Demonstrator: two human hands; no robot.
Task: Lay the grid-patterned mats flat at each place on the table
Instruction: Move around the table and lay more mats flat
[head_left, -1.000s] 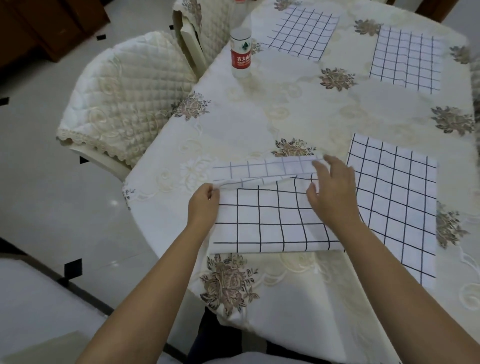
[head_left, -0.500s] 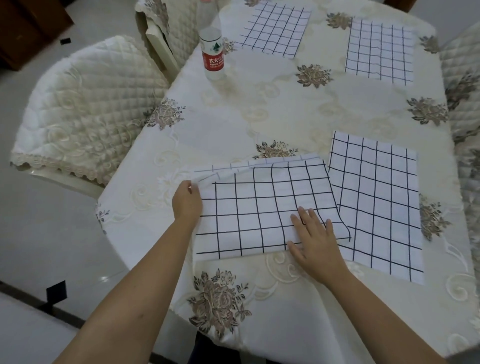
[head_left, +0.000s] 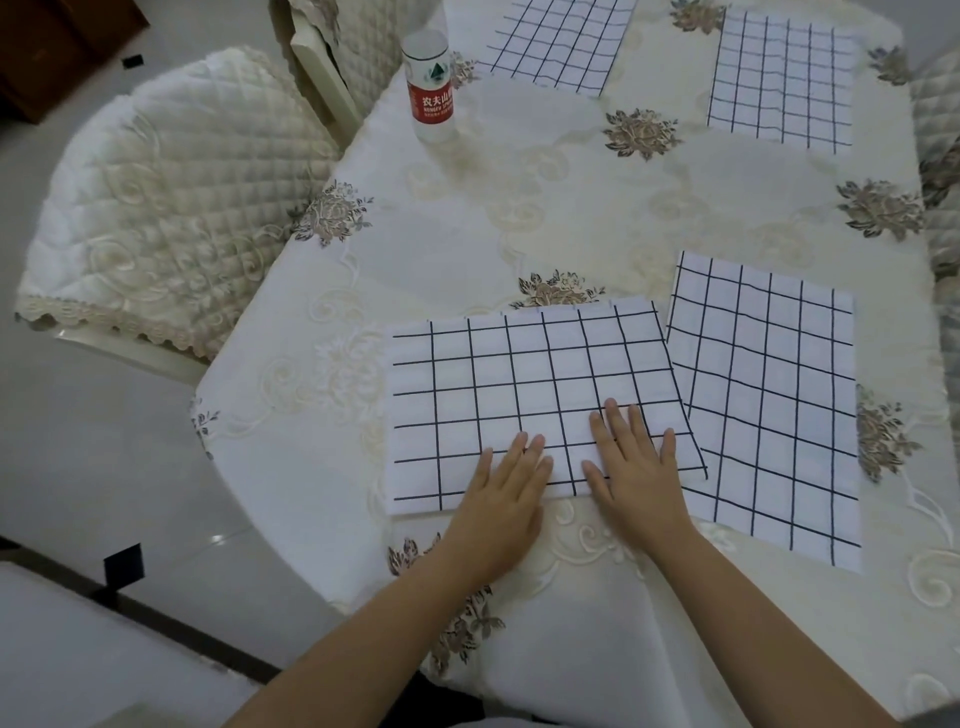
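Pressing grid mat, left hand and right hand on its near edge, fingers straight

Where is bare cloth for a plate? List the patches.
Free: the tablecloth between the bottle, far left mat, far right mat and near mat; also the strip left of it. Crowded: the near edge, where left hand and right hand press the near mat, which overlaps the right mat.

The near mat is white with a black grid. The worktop's tablecloth is cream with brown-grey flowers. At eleven o'clock the bottle has a red label, and the quilted chair cover is cream.
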